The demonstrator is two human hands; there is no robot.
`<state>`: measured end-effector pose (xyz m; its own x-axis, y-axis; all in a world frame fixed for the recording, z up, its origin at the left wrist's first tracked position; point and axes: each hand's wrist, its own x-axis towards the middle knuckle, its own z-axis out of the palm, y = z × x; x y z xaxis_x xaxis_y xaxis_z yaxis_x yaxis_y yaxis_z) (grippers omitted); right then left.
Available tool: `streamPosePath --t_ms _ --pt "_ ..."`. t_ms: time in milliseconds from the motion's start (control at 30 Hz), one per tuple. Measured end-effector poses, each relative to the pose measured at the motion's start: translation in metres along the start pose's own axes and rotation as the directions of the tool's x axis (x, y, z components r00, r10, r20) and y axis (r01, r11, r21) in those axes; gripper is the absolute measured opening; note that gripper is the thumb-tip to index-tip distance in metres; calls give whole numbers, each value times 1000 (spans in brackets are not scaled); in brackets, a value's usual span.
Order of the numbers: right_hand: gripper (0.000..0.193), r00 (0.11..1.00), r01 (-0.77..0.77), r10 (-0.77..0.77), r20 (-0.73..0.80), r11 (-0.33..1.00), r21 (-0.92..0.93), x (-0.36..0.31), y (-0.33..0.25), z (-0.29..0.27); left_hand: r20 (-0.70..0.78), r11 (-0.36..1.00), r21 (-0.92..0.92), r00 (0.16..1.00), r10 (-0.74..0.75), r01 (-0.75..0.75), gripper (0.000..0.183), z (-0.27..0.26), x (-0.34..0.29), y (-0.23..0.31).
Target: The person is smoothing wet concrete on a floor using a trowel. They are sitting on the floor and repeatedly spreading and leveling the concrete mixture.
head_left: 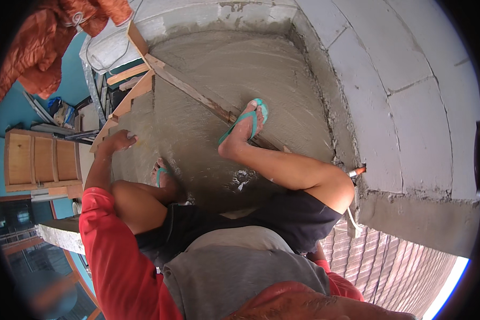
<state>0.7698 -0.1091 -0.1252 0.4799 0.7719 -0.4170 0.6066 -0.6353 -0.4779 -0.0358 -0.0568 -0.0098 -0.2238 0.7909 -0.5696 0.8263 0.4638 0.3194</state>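
Observation:
My left hand [124,140] is held over the left side of the smoothed wet cement [240,58], close to the stepped wooden form board [136,92]. Its fingers are curled in; whatever they may hold is hidden. My right arm goes behind my body, with only part of its red sleeve [342,281] showing, and the hand is out of sight. A long wooden strip [189,92] lies slantwise across the cement. My right foot, in a green flip-flop [260,109], rests on this strip. The other foot, in a matching flip-flop [161,173], is farther left on the cement.
A pale block wall [394,90] rises on the right, with an orange-tipped pipe [359,170] at its base. Corrugated sheeting [384,261] lies lower right. At left are a wooden panel [42,159], stacked scraps and a hanging orange cloth [37,48].

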Motion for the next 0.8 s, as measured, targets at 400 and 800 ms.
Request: streamPosePath --t_ms 400,800 --pt "26 998 67 -67 6 997 -35 10 15 -33 2 998 57 1000 -19 19 59 -5 -11 13" --pt "24 843 518 -523 -122 852 -74 9 -75 -119 107 986 165 994 12 -29 65 -5 9 22"
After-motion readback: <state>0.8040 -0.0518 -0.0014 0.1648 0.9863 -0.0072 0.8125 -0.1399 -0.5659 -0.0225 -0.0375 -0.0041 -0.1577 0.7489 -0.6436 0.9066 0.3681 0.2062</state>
